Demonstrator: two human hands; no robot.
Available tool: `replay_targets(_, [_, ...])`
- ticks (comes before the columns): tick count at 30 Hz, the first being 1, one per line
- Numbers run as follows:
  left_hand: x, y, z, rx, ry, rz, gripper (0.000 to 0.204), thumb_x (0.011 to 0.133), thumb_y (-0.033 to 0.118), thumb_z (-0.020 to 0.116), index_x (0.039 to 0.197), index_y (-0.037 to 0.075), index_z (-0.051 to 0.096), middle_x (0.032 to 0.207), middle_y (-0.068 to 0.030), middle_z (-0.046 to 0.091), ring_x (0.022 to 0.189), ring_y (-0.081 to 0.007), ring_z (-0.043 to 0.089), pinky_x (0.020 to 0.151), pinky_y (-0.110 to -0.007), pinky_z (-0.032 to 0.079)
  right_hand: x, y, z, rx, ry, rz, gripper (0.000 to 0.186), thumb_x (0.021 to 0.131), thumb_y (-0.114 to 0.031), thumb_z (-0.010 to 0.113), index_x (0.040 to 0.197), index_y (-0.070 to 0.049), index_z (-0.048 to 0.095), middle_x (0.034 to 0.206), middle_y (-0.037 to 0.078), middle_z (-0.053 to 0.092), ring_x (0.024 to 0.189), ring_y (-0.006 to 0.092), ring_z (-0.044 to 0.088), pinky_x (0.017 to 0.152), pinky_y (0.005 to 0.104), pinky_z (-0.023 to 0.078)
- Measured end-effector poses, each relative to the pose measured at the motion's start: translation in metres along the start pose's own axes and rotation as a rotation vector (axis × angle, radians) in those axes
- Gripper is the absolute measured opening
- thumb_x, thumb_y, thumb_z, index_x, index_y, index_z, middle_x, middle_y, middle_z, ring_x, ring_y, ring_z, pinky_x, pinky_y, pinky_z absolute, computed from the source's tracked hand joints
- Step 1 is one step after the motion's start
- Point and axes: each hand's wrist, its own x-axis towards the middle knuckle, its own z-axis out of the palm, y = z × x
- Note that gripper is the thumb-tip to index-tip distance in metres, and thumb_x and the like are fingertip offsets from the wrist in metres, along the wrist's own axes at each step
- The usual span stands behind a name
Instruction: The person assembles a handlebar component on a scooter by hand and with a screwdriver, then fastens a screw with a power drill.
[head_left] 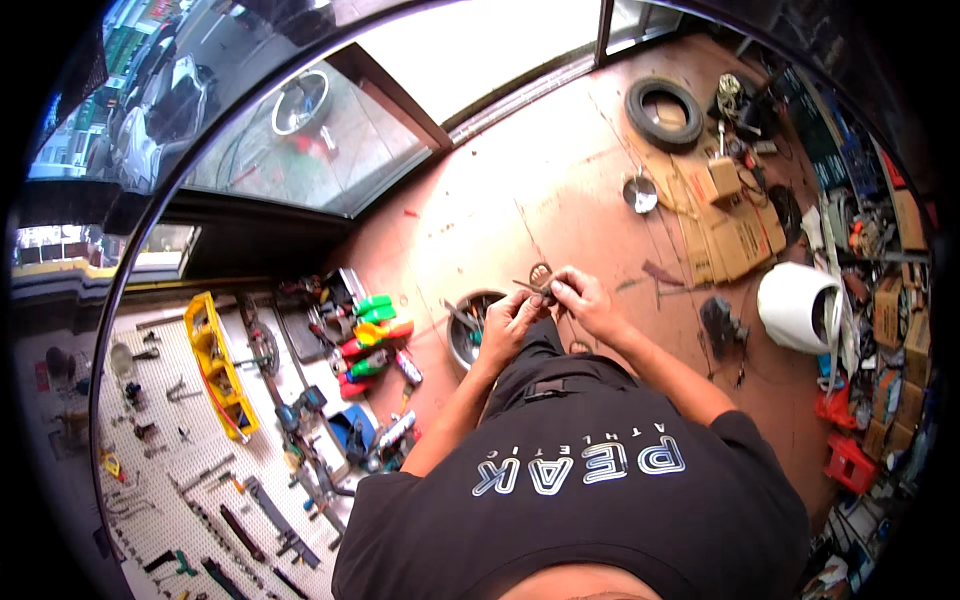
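My left hand (510, 322) and my right hand (582, 298) meet in front of my body, fingers closed around a small dark object (541, 291) with a thin piece sticking out to the left; its exact shape is too small to tell. Just left of and below my left hand is a grey round tub (466, 353) with tools in it, partly hidden by my arm. My sandalled feet show below my hands on the reddish floor (450, 230).
A pegboard (150, 400) with tools, a yellow bin (215, 370) and colored bottles (375, 330) are at left. A tire (662, 114), cardboard (730, 235), metal bowl (640, 195) and white drum (795, 308) lie right. Cluttered shelves (895, 330) line the right; glass doors (310, 140) are ahead.
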Motion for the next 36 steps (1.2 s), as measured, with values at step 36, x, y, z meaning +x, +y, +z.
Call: replay_targets(36, [0.871, 0.293, -0.43, -0.357, 0.54, 0.021, 0.025, 0.098, 0.025, 0.061, 0.096, 0.0, 0.065, 0.079, -0.0007, 0.065, 0.072, -0.0064, 0.059, 0.067, -0.023, 0.048, 1.006, -0.434, -0.088, -0.568, -0.369, 0.057, 0.027, 0.094, -0.024, 0.064, 0.101, 0.001, 0.067, 0.079, 0.008, 0.067, 0.074, 0.012, 0.059, 0.07, 0.0289, 0.049])
